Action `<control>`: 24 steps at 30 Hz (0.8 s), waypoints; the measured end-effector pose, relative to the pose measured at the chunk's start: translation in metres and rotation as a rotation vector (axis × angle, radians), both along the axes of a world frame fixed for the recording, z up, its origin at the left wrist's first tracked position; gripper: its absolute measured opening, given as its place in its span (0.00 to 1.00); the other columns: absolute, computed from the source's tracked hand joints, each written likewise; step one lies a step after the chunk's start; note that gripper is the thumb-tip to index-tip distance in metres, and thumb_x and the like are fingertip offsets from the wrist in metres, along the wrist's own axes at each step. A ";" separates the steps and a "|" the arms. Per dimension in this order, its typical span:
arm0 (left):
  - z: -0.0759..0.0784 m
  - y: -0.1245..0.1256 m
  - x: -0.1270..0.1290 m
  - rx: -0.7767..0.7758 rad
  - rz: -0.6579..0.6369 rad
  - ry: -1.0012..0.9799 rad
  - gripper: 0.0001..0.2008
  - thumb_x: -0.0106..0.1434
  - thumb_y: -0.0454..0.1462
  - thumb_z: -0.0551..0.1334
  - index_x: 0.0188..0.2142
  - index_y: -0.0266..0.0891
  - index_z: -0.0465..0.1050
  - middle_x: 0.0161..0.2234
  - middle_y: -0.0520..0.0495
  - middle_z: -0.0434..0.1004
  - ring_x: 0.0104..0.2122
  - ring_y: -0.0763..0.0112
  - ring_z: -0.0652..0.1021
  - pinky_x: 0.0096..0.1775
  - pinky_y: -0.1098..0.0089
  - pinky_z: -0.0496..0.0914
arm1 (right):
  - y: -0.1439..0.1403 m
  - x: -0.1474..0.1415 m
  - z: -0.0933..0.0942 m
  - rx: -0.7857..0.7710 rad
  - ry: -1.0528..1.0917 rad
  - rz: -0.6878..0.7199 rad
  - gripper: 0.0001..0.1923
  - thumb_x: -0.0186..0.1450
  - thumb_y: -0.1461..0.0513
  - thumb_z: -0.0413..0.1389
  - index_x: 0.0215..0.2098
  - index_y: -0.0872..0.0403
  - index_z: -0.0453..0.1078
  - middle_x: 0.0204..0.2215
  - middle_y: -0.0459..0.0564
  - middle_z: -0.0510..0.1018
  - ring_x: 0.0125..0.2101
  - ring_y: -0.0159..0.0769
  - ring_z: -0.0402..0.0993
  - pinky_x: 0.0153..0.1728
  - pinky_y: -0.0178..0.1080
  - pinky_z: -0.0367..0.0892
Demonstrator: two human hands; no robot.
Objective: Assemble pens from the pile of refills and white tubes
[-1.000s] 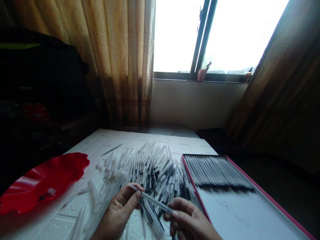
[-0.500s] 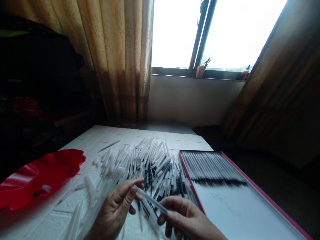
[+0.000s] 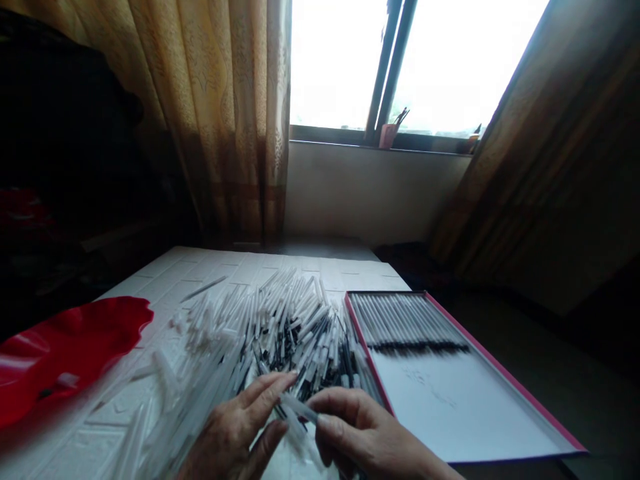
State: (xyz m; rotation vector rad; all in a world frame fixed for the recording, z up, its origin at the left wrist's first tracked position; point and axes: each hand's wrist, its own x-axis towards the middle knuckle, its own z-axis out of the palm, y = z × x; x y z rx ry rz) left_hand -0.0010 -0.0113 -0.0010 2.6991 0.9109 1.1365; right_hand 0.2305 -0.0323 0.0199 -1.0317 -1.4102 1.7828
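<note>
My right hand (image 3: 355, 427) pinches a pen with a translucent whitish barrel (image 3: 301, 409) between thumb and forefinger. The pen slants up to the left, and its lower part is hidden in my hand. My left hand (image 3: 245, 423) is at the pen's far end, fingers stretched and thumb apart. Whether a fingertip touches the pen I cannot tell. Just beyond both hands spreads a loose heap of pens and clear tubes (image 3: 280, 313), some with black parts. On the right, a shallow red-edged box (image 3: 480, 417) holds a neat row of pens (image 3: 407, 317) with dark ends toward me.
A red wavy-rimmed dish (image 3: 95, 333) with small pieces in it stands on the left. Long clear plastic sleeves (image 3: 200, 393) lie beside my left forearm. The white brick-patterned tabletop (image 3: 165, 267) ends before the wall. A pink cup (image 3: 388, 136) stands on the windowsill.
My left hand's fingers have straightened and its thumb has moved away from the pen's end. My right hand still grips the pen, now closer to my left. The view has shifted right.
</note>
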 end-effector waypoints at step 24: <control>0.001 -0.008 0.073 -0.333 0.059 0.487 0.06 0.59 0.36 0.71 0.34 0.42 0.75 0.38 0.49 0.80 0.42 0.54 0.78 0.47 0.51 0.68 | 0.009 0.019 0.003 -0.007 0.185 -0.296 0.30 0.53 0.40 0.66 0.37 0.56 0.71 0.22 0.42 0.74 0.15 0.22 0.62 0.16 0.28 0.49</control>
